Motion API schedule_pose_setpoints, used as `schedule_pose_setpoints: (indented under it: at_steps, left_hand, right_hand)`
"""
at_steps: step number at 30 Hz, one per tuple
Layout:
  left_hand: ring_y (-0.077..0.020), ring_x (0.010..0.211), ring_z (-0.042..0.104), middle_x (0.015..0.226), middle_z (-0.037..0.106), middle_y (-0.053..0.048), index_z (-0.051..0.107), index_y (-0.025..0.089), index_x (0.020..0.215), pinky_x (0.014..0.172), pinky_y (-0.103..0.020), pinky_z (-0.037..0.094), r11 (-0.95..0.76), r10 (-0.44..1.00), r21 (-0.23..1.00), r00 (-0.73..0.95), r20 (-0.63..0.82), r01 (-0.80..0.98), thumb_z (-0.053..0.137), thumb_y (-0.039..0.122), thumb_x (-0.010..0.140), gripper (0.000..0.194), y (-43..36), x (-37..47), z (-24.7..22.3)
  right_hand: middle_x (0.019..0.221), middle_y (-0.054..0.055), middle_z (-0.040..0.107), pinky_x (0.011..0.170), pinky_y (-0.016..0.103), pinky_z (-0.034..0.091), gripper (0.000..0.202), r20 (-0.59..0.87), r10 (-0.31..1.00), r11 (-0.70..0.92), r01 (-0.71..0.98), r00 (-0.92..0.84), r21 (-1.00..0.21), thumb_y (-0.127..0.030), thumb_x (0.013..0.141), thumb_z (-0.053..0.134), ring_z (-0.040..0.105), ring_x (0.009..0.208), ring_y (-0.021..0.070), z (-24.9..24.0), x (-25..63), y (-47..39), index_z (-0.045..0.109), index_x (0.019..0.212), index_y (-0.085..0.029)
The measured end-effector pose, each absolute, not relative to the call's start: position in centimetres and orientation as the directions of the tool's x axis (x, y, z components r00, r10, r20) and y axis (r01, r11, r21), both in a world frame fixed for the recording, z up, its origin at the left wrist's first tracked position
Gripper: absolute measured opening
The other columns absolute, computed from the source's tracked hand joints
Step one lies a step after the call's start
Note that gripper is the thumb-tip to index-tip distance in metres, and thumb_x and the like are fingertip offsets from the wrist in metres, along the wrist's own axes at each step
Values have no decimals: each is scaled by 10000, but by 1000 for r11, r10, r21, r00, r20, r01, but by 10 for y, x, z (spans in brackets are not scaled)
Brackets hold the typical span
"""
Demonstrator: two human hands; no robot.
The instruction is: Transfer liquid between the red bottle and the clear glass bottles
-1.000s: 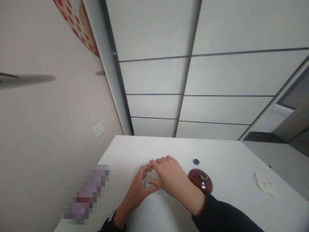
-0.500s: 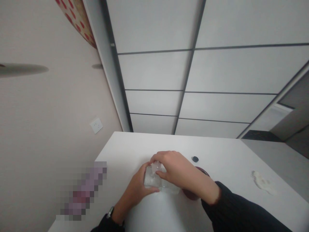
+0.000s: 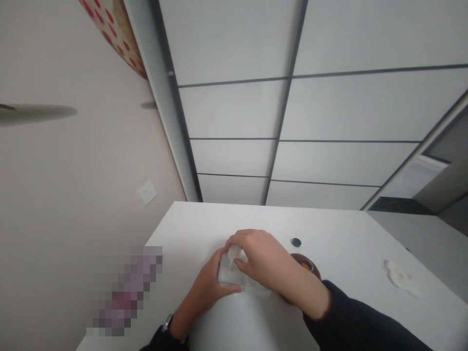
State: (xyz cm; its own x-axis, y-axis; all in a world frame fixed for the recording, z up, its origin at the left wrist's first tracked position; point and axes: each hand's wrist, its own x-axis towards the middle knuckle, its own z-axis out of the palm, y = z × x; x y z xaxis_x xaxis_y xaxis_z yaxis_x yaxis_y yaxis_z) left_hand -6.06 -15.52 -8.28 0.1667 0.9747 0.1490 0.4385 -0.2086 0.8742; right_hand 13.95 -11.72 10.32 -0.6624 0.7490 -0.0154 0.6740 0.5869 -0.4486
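A clear, boxy container rests on the white table, with a second clear, low piece just right of it. Around the left side of the container is my left hand, its thumb along the near edge. My right hand pinches a small translucent round piece over the container's top. Under my right forearm sits a reddish-brown round dish, partly hidden, with something orange and dark in it.
Behind the dish lies a small dark round cap. A whitish, flat, irregular item is on the right of the table. At the left edge is a blurred-out pinkish object. Wall and white panelled doors stand behind.
The translucent piece in my right hand has tilted and shifted slightly left. My right forearm has moved a little, showing more of the dish. My left hand stays around the container.
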Motion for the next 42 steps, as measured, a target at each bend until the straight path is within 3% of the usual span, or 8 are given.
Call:
schedule_pose_setpoints:
  at_steps: [8, 14, 22, 27, 42]
  left_hand:
    - [-464, 1379, 636, 1472, 692, -199, 564, 183, 1455, 1184, -618, 479, -199, 977, 866, 157, 141, 458, 966, 421, 692, 894, -156, -60, -80]
    - [-448, 1367, 643, 1474, 698, -155, 574, 234, 1460, 1180, -598, 490, -197, 976, 868, 172, 132, 455, 950, 438, 708, 865, -156, -59, -75]
    - [-457, 1346, 646, 1448, 705, -159, 577, 217, 1450, 1175, -597, 489, -192, 978, 868, 163, 130, 458, 947, 441, 680, 883, -154, -59, -76]
    - [-451, 1323, 656, 1432, 705, -167, 570, 197, 1434, 1151, -579, 508, -184, 979, 874, 162, 123, 449, 939, 444, 697, 860, -155, -59, -77]
    - [-450, 1341, 645, 1430, 702, -164, 558, 221, 1439, 1164, -592, 482, -172, 981, 873, 165, 107, 457, 934, 401, 698, 851, -155, -59, -74]
  right_hand:
    - [1197, 75, 825, 964, 358, 527, 298, 0, 801, 523, 699, -599, -487, -160, 954, 746, 762, 1093, 264, 103, 134, -120, 800, 1242, -211]
    - [1140, 64, 831, 948, 351, 528, 279, -5, 795, 528, 696, -607, -487, -131, 923, 765, 760, 1075, 263, 101, 138, -120, 827, 1176, -229]
    - [1159, 62, 827, 949, 346, 535, 335, -15, 798, 527, 709, -603, -469, -89, 905, 740, 758, 1100, 270, 102, 137, -122, 832, 1189, -243]
    - [1203, 66, 824, 963, 357, 534, 372, -15, 813, 513, 727, -583, -457, -101, 922, 725, 753, 1137, 277, 103, 137, -122, 812, 1251, -250]
    - [1183, 82, 832, 936, 375, 538, 270, -30, 831, 501, 770, -556, -395, -175, 958, 713, 761, 1132, 299, 104, 137, -124, 818, 1194, -253]
